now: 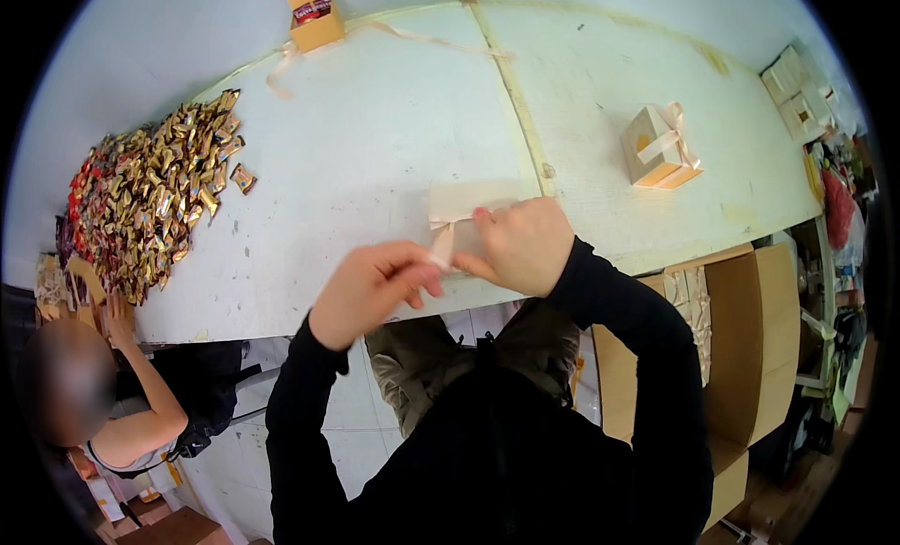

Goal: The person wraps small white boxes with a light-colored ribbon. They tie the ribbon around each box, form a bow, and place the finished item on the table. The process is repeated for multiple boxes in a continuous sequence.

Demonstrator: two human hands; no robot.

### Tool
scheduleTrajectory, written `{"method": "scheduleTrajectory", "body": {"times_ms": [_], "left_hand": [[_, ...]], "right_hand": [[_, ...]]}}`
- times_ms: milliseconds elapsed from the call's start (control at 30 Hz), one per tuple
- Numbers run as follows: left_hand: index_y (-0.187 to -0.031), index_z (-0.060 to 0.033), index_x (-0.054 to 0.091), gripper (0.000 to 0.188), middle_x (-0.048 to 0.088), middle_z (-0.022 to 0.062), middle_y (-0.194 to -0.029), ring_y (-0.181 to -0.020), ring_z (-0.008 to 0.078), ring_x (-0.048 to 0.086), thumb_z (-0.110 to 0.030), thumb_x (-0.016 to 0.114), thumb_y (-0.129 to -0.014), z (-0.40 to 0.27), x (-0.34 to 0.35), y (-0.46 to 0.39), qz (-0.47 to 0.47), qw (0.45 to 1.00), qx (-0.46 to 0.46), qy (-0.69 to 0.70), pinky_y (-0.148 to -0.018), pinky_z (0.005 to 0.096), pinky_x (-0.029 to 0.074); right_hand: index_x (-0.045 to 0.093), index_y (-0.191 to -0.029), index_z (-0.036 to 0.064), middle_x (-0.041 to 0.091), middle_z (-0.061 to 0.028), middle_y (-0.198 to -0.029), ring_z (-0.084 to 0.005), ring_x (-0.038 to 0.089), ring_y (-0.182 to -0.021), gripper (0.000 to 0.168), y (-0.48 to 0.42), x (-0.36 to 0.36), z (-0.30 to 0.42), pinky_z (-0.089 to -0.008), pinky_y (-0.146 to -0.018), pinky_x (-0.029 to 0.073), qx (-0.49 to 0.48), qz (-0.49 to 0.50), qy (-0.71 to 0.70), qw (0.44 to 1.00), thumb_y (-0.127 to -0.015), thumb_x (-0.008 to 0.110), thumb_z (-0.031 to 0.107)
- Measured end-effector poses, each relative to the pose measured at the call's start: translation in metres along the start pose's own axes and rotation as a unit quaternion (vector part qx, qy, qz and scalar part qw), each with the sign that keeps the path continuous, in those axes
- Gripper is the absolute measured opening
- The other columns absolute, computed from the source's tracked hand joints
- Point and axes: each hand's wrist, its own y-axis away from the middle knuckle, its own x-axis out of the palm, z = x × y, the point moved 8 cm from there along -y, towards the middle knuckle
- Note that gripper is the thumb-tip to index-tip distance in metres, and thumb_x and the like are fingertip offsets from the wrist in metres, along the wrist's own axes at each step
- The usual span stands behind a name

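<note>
At the table's front edge lies a pale gift box (pixel 470 195) with a cream ribbon (pixel 444 243) around it. My left hand (pixel 383 288) pinches the ribbon between thumb and finger, just in front of the box. My right hand (pixel 527 246) rests over the box's right part, its fingers at the ribbon knot; whether they grip the ribbon cannot be told. To the right stands another box (pixel 650 148), tied with a ribbon bow. An open orange box (pixel 316 33) holding wrapped sweets is at the table's far side, with a loose ribbon (pixel 422 39) beside it.
A large heap of wrapped sweets (pixel 169 186) covers the left of the white table (pixel 351 144). Beyond it, at the far left, another person (pixel 140 411) reaches to the table. An open cardboard carton (pixel 728 348) with ribboned boxes stands at my right. More pale boxes (pixel 794 88) sit at the right rim.
</note>
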Motion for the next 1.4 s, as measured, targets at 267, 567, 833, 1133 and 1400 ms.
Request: {"method": "scheduleTrajectory", "body": {"times_ms": [267,567,833,1133,1400], "left_hand": [[-0.091,-0.0005,0.066,0.008,0.056,0.0042,-0.076,-0.063,0.0092,0.056,-0.002,0.061,-0.085,0.001,-0.012,-0.038,-0.062,0.987,0.091,-0.118,-0.056,0.0209,0.043],[-0.092,-0.0003,0.066,0.010,0.065,0.0051,-0.084,-0.067,0.0066,0.057,-0.001,0.066,-0.082,-0.047,0.019,-0.009,0.091,0.988,0.031,-0.122,-0.057,0.0214,0.042],[-0.094,-0.0071,0.070,0.018,0.058,0.0034,-0.072,-0.057,0.0123,0.051,-0.007,0.072,-0.076,-0.001,-0.006,-0.063,-0.086,0.979,0.100,-0.156,-0.054,0.0237,0.042],[-0.082,-0.0101,0.066,0.019,0.062,-0.0009,-0.082,-0.072,0.0185,0.054,0.001,0.068,-0.067,-0.027,0.021,-0.053,-0.092,0.816,0.435,-0.370,-0.065,0.0287,0.045],[-0.085,-0.0111,0.064,0.020,0.065,-0.0018,-0.087,-0.075,0.0194,0.057,0.002,0.065,-0.069,-0.025,0.043,-0.065,0.004,0.837,0.411,-0.361,-0.067,0.0310,0.041]], "right_hand": [[0.064,-0.068,0.005,0.055,-0.0105,-0.052,-0.0297,0.055,-0.047,0.035,0.001,0.001,-0.028,-0.0377,-0.045,0.043,0.081,-0.032,-0.136,0.987,-0.083,0.061,0.037],[0.064,-0.064,0.004,0.054,-0.0128,-0.050,-0.0314,0.054,-0.047,0.040,-0.005,-0.010,-0.024,-0.0381,-0.045,0.042,0.095,0.015,-0.147,0.984,-0.084,0.061,0.038],[0.061,-0.058,0.001,0.048,-0.0170,-0.048,-0.0359,0.049,-0.047,0.049,0.001,0.007,-0.047,-0.0399,-0.047,0.041,0.149,0.022,-0.189,0.970,-0.093,0.051,0.034],[0.066,-0.111,0.005,0.059,-0.0008,-0.067,-0.0077,0.048,-0.053,0.029,-0.023,0.024,-0.124,-0.0267,-0.051,0.043,0.201,0.002,-0.547,0.813,-0.088,0.056,0.019],[0.064,-0.113,0.001,0.054,0.0018,-0.069,-0.0058,0.047,-0.057,0.030,-0.010,0.070,-0.141,-0.0210,-0.050,0.039,0.346,-0.153,-0.601,0.704,-0.093,0.054,0.020]]}}
